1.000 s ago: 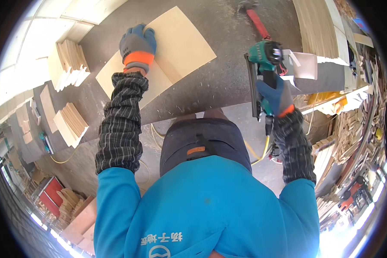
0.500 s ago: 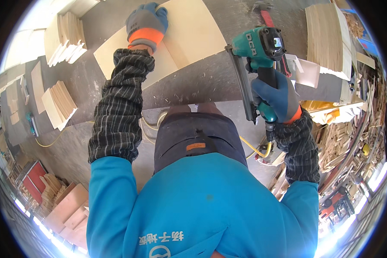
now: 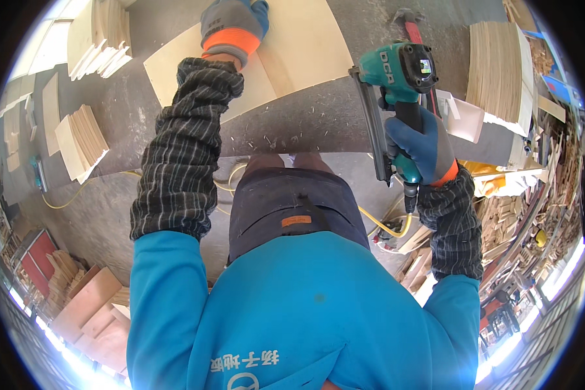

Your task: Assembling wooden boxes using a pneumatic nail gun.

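Nearest us, the wearer's blue top (image 3: 318, 299) fills the lower middle, with dark shorts (image 3: 286, 211) beyond it. Striped dark oversleeves (image 3: 175, 156) cover both forearms.

Right hand (image 3: 424, 143), in a blue-grey glove with an orange cuff: closed around the handle of a teal and black nail gun (image 3: 396, 70). We note the tool held up at the near edge of the dark workbench (image 3: 286, 123), its long magazine to the left of the grip. A yellow hose (image 3: 380, 225) curves below it.

Left hand (image 3: 233, 29), gloved alike: over pale wood panels (image 3: 315, 49), near the line where two of them meet or overlap; we cannot tell which. Its fingers run out at the upper edge, so we cannot tell whether it presses flat or grips.

Past the gun we find a red-handled hammer (image 3: 412, 29) and, to the right, an open white box (image 3: 463, 118) just beside a tall stack of thin boards (image 3: 497, 68). Left of the panels, well apart, stands a smaller board stack (image 3: 83, 140). Far right: heaped wood scraps (image 3: 510, 221).
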Demonstrator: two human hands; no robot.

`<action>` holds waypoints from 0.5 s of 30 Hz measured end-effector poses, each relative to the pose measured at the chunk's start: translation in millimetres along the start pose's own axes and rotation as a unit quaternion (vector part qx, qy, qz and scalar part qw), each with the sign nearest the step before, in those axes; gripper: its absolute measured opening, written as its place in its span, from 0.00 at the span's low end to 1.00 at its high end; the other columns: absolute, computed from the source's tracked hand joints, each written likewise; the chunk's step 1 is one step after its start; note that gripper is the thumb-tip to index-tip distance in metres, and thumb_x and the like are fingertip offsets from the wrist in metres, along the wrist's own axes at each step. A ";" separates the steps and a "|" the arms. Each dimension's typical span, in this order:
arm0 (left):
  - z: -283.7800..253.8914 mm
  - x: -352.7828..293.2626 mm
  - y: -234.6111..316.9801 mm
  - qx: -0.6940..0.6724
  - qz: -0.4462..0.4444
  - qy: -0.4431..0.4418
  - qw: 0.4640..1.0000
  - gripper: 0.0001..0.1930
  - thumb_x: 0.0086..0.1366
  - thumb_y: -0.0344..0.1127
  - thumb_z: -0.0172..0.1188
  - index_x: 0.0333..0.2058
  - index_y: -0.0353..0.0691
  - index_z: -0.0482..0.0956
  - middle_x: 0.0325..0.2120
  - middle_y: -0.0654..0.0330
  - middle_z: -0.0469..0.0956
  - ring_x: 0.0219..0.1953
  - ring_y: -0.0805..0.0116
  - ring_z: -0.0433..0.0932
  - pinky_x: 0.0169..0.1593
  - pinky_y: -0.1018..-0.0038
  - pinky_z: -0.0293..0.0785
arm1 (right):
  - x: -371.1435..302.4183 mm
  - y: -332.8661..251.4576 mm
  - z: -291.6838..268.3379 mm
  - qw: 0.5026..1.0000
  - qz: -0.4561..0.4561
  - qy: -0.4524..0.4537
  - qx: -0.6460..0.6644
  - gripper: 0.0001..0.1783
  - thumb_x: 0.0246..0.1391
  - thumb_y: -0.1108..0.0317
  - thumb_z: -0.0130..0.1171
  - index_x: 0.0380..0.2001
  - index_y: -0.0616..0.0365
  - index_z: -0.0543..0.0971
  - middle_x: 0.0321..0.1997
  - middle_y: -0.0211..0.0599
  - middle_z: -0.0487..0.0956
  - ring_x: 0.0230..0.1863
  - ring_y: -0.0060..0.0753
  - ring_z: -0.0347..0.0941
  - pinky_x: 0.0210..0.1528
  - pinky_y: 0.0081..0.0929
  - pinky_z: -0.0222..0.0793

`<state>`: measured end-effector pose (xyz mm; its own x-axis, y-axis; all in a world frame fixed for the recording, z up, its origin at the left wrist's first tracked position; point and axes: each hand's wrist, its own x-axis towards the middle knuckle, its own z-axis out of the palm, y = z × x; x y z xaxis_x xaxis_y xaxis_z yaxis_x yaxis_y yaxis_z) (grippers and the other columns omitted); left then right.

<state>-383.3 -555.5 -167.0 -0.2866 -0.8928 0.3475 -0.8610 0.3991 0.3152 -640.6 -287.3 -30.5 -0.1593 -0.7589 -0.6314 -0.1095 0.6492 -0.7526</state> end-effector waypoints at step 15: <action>-8.0 0.8 4.0 -0.030 -0.022 -0.020 0.999 0.16 0.70 0.44 0.62 0.45 0.38 0.89 0.45 0.44 0.88 0.48 0.40 0.85 0.56 0.52 0.80 | -22.0 -10.6 2.4 1.000 -0.015 0.023 0.016 0.22 0.61 0.62 0.64 0.55 0.63 0.81 0.27 0.28 0.78 0.26 0.20 0.74 0.31 0.23 0.71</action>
<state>-383.6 -553.0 -158.4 -0.2662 -0.9168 0.2977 -0.8468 0.3700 0.3820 -633.6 -277.5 -9.1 -0.2009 -0.7742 -0.6003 -0.0842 0.6241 -0.7768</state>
